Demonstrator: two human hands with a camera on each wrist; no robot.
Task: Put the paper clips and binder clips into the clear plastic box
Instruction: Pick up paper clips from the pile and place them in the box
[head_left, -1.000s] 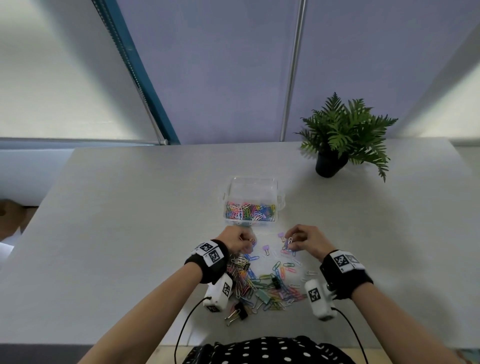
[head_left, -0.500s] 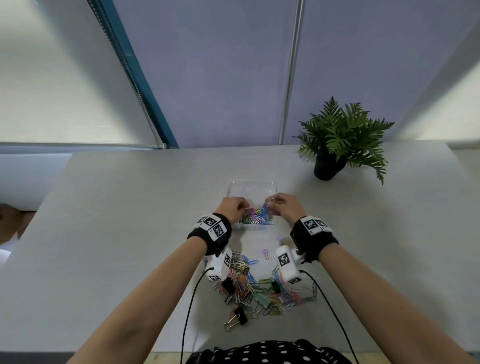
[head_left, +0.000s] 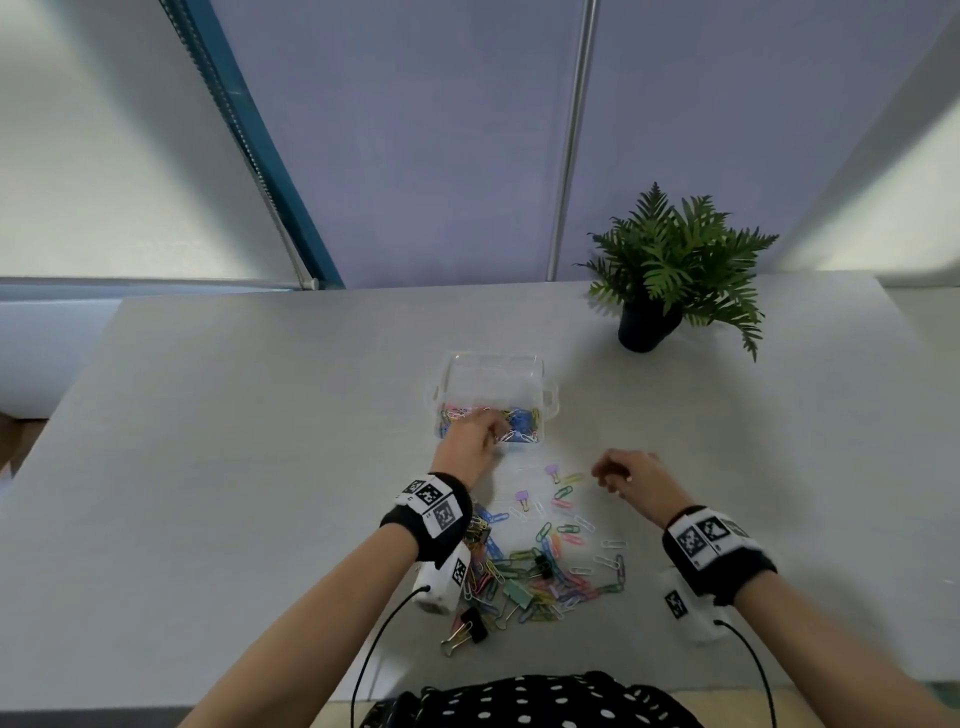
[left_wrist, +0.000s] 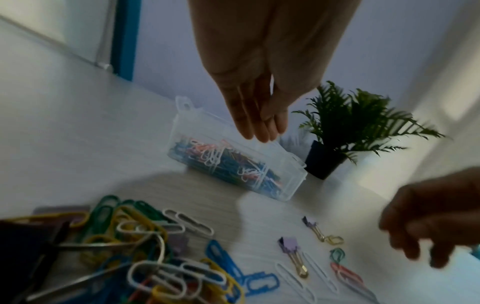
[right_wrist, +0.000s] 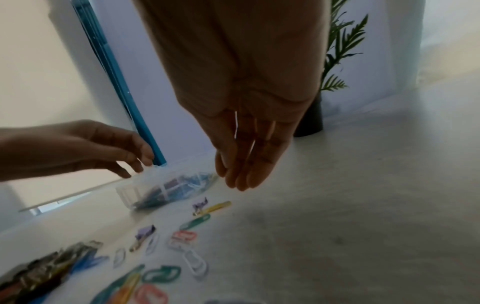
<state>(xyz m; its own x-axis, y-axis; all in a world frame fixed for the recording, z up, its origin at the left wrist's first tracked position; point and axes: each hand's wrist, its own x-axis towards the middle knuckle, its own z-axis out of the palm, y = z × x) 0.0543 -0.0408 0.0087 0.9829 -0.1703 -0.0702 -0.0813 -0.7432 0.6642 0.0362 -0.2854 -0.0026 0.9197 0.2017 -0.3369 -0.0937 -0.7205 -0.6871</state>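
1. Clear plastic box (head_left: 493, 384), lid off, is set at the middle of the pale grey table (head_left: 234, 441); its near half is part filled with coloured paper clips.
2. Left hand (head_left: 470, 444) is held over the box's near-left rim, fingers nearly straight and together, pointing down; nothing is seen in it.
3. Right hand (head_left: 631, 475) is found right of the box and near the loose clips, fingers loosely extended; nothing is held. Half a second ago both hands were together over the box, so a handful is judged to have just been dropped in, and the right hand has been drawn back toward the table.
4. Loose heap of coloured paper clips and binder clips (head_left: 540, 566) lies near the body, including two small lilac binder clips (head_left: 522, 499) and a black binder clip (head_left: 465, 631). Much of the task is judged outstanding.
5. Green potted fern (head_left: 670, 275) stands far right, well apart.
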